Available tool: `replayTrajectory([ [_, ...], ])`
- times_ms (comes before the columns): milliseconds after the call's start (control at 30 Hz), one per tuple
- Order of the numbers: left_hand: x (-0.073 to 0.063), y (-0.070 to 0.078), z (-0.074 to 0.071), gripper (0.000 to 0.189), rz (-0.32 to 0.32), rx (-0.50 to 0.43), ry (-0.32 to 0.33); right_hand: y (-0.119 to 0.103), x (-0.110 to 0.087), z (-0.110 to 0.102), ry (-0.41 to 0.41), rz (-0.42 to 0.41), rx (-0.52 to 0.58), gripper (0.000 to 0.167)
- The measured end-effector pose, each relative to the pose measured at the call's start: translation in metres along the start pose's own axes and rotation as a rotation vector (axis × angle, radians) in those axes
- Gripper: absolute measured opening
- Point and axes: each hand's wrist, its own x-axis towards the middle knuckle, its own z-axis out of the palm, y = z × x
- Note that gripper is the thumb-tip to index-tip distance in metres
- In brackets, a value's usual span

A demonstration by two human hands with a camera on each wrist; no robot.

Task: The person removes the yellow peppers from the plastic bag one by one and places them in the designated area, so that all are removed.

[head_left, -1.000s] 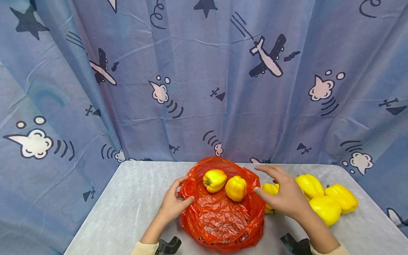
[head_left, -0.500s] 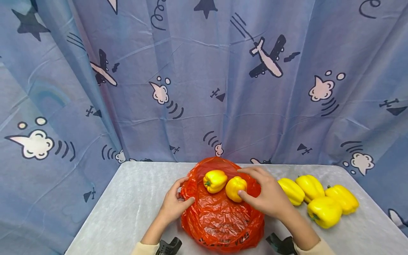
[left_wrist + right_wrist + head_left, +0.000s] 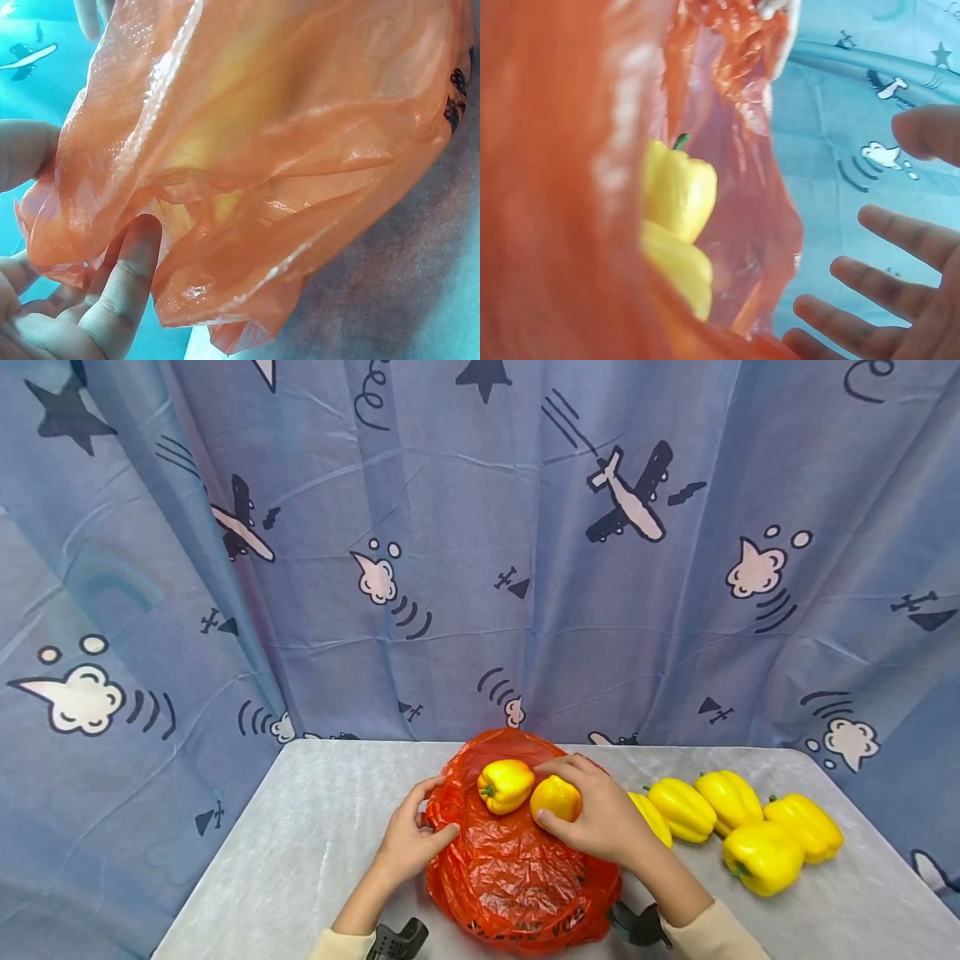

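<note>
A red plastic bag (image 3: 517,877) stands with its mouth wide, two yellow bell peppers inside: one pepper (image 3: 506,786) on the left and another pepper (image 3: 555,800) beside it. My left hand (image 3: 407,837) holds the bag's left rim; in the left wrist view, that hand's fingers (image 3: 124,289) and thumb lie on either side of the plastic. Over the bag's right side is my right hand (image 3: 600,818). From the right wrist, this hand (image 3: 907,307) shows spread fingers with nothing between them, apart from the peppers.
Right of the bag, several more yellow bell peppers lie on the pale table (image 3: 300,827), including one (image 3: 651,817) partly hidden by my right hand and another (image 3: 765,858) nearest the front. A blue patterned curtain (image 3: 450,527) hangs behind the table.
My right hand has moved left from beside the bag to over its right side, near the right pepper. My left hand stays on the rim, and the two peppers inside have hardly moved.
</note>
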Motion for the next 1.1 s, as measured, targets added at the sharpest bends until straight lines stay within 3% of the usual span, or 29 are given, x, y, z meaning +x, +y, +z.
replayTrajectory([
  [400,0.001,0.004,0.002,0.064,-0.037,0.044,0.042,0.020,0.009,0.017,-0.051,0.058,-0.106,0.041],
  [733,-0.002,0.002,0.000,0.064,0.009,0.007,0.003,0.034,0.009,0.032,-0.066,0.045,-0.163,0.046],
  [1100,-0.002,0.001,0.001,0.064,-0.013,0.031,0.006,0.042,0.011,0.041,-0.050,0.039,-0.193,0.045],
])
